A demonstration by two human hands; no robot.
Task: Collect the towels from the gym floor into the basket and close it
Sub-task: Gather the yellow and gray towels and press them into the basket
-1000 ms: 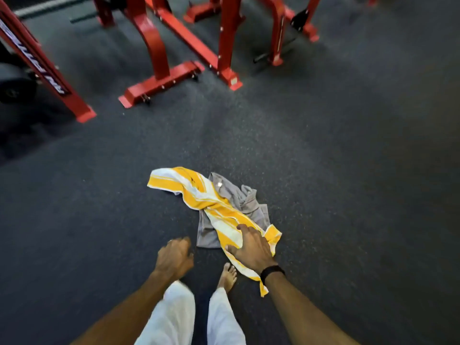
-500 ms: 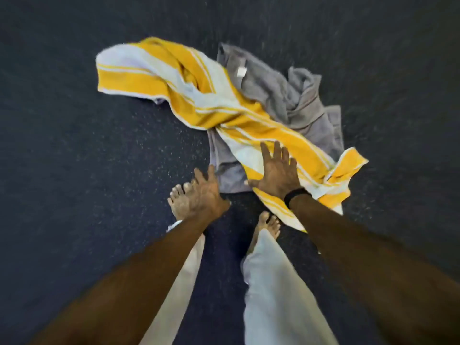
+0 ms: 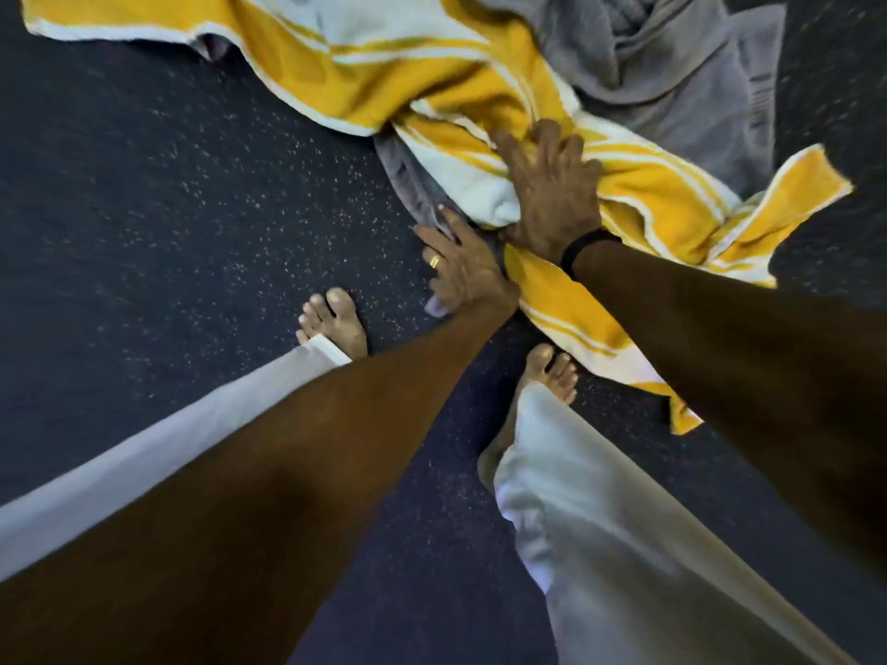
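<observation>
Right hand (image 3: 552,194): fingers (image 3: 509,146) spread, curling into a bunched fold of the yellow-striped towel (image 3: 432,84), grasping it. Left hand (image 3: 461,271): fingers extended onto the edge of the grey towel (image 3: 681,88); grasp not discernible. Both towels lie overlapped on the dark floor (image 3: 168,208), yellow across grey, just ahead of the bare feet (image 3: 341,324).
</observation>
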